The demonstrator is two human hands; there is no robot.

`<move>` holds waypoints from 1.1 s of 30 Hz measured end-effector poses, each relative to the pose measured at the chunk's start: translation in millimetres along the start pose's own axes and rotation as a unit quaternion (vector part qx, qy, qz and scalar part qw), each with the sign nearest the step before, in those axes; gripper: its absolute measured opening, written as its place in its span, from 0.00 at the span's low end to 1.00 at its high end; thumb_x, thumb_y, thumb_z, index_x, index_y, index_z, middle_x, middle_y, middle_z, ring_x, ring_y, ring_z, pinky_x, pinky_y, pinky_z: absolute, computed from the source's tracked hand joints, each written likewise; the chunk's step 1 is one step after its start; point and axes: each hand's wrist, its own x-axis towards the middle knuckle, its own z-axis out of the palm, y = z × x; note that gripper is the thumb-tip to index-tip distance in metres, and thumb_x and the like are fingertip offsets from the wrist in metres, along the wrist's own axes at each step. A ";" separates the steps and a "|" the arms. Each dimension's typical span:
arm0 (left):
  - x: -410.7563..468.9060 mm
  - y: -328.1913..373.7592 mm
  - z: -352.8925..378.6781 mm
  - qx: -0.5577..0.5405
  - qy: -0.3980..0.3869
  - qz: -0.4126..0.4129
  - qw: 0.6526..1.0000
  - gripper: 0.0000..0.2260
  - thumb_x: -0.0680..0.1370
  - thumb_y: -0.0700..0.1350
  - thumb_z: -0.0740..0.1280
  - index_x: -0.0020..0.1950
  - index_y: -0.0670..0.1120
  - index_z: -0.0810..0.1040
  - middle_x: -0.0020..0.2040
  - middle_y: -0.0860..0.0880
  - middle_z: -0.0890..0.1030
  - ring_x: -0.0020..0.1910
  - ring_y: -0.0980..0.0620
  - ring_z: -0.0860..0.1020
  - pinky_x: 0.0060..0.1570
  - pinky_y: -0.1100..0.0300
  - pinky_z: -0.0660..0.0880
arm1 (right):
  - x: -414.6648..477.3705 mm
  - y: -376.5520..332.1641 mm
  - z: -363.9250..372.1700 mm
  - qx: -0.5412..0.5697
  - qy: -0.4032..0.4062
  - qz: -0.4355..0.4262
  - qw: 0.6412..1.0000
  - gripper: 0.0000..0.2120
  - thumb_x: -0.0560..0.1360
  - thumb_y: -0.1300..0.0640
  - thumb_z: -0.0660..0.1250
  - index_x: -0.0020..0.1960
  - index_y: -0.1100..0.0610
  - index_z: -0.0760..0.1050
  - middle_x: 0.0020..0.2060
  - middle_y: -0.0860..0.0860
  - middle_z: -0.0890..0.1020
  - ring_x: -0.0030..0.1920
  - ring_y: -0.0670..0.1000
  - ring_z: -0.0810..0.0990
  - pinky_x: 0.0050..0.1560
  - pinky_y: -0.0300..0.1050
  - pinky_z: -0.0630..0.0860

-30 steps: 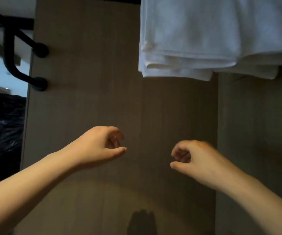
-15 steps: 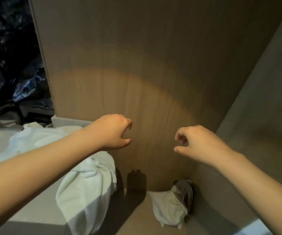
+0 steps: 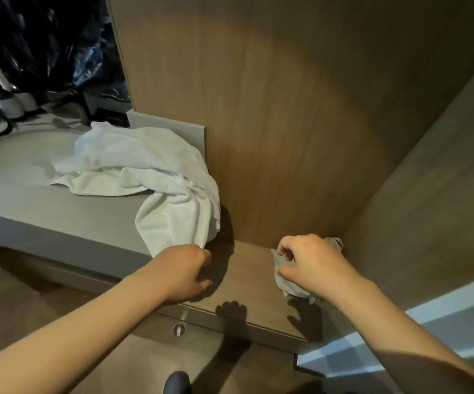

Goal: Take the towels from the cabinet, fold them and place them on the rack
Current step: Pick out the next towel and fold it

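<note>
A crumpled white towel (image 3: 133,163) lies on the grey counter (image 3: 59,217), part of it in the sink, and one end hangs over the counter's right edge. My left hand (image 3: 184,273) is in front of that hanging end with its fingers curled; I cannot tell whether it holds the cloth. A small crumpled grey-white cloth (image 3: 284,285) sits in the right corner of the low wooden shelf (image 3: 247,268). My right hand (image 3: 312,263) is on top of it, with thumb and fingers pinching its near edge. The rack and its folded towels are out of view.
A round sink (image 3: 16,160) is set into the counter at the left, with black plastic bags (image 3: 45,38) behind it. A wooden back panel (image 3: 287,109) and a side wall (image 3: 429,194) close in the shelf. A small round metal fitting (image 3: 178,329) sits below the shelf's front edge.
My view dropped from the folded towels on the rack to the counter and shelf. Both hands moved down; the right hand reached the small cloth and closed on it.
</note>
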 end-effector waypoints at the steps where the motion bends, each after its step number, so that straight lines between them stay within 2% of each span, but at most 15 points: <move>1: -6.3 -3.2 5.1 -0.009 -0.002 -0.012 1.000 0.17 0.76 0.57 0.66 0.61 0.50 0.75 0.56 0.50 0.79 0.54 0.50 0.78 0.52 0.58 0.75 | -0.5 -4.4 4.3 0.003 -0.005 -0.006 1.000 0.13 0.75 0.47 0.69 0.58 0.48 0.75 0.48 0.46 0.78 0.46 0.48 0.77 0.39 0.40 0.70; 6: -29.0 -24.8 26.1 -0.046 -0.002 -0.055 0.997 0.17 0.76 0.56 0.66 0.62 0.52 0.75 0.57 0.52 0.80 0.53 0.53 0.79 0.48 0.65 0.71 | 6.2 -31.9 23.4 0.002 -0.026 -0.031 0.999 0.13 0.75 0.47 0.69 0.58 0.49 0.76 0.51 0.47 0.80 0.51 0.50 0.78 0.45 0.43 0.74; 10: -39.5 -52.9 36.5 -0.068 -0.006 -0.078 0.995 0.18 0.76 0.56 0.66 0.65 0.53 0.74 0.59 0.53 0.79 0.56 0.54 0.78 0.53 0.64 0.72 | 20.8 -63.4 34.8 -0.004 -0.048 -0.048 0.998 0.12 0.76 0.48 0.68 0.58 0.50 0.76 0.51 0.48 0.80 0.50 0.50 0.78 0.44 0.42 0.72; 16: -50.2 -121.2 38.1 -0.090 0.002 -0.091 0.992 0.20 0.77 0.56 0.65 0.67 0.53 0.72 0.62 0.54 0.77 0.59 0.55 0.77 0.56 0.63 0.72 | 55.3 -117.9 53.4 0.018 -0.069 -0.039 0.997 0.11 0.76 0.49 0.68 0.56 0.49 0.75 0.49 0.47 0.79 0.47 0.47 0.77 0.41 0.39 0.70; 19: -52.1 -163.2 34.5 -0.082 -0.001 -0.077 0.994 0.20 0.77 0.57 0.65 0.67 0.53 0.72 0.62 0.53 0.77 0.59 0.54 0.77 0.56 0.62 0.72 | 73.1 -148.1 60.3 0.046 -0.068 -0.019 0.996 0.11 0.75 0.49 0.69 0.57 0.49 0.76 0.47 0.45 0.78 0.46 0.45 0.77 0.39 0.37 0.69; 25: -48.4 -229.3 18.7 -0.080 -0.014 -0.032 0.996 0.18 0.77 0.57 0.65 0.65 0.53 0.73 0.60 0.53 0.78 0.57 0.54 0.77 0.54 0.62 0.72 | 95.9 -197.7 67.9 0.095 -0.060 0.057 0.992 0.11 0.76 0.49 0.70 0.57 0.47 0.77 0.50 0.45 0.80 0.47 0.44 0.79 0.48 0.36 0.77; 27: -42.3 -242.9 12.2 -0.069 -0.015 -0.013 0.997 0.16 0.77 0.56 0.64 0.62 0.52 0.74 0.59 0.52 0.78 0.55 0.53 0.76 0.53 0.61 0.72 | 99.1 -206.0 69.9 0.105 -0.053 0.082 0.990 0.10 0.75 0.49 0.70 0.56 0.47 0.77 0.48 0.45 0.80 0.47 0.44 0.79 0.46 0.36 0.77; 30: -30.1 -255.0 3.7 -0.068 -0.020 -0.005 0.997 0.14 0.77 0.55 0.64 0.61 0.52 0.75 0.58 0.50 0.78 0.54 0.51 0.76 0.54 0.58 0.73 | 103.5 -211.2 71.3 0.114 -0.043 0.107 0.987 0.08 0.74 0.51 0.70 0.53 0.48 0.77 0.46 0.46 0.81 0.45 0.45 0.79 0.37 0.35 0.71; 33: -12.6 -260.6 -2.5 -0.065 -0.031 0.001 0.997 0.15 0.78 0.54 0.64 0.63 0.52 0.74 0.60 0.50 0.77 0.56 0.51 0.75 0.56 0.58 0.72 | 112.1 -212.0 70.2 0.125 -0.036 0.125 0.984 0.07 0.73 0.50 0.70 0.51 0.48 0.77 0.44 0.45 0.80 0.43 0.45 0.78 0.40 0.39 0.77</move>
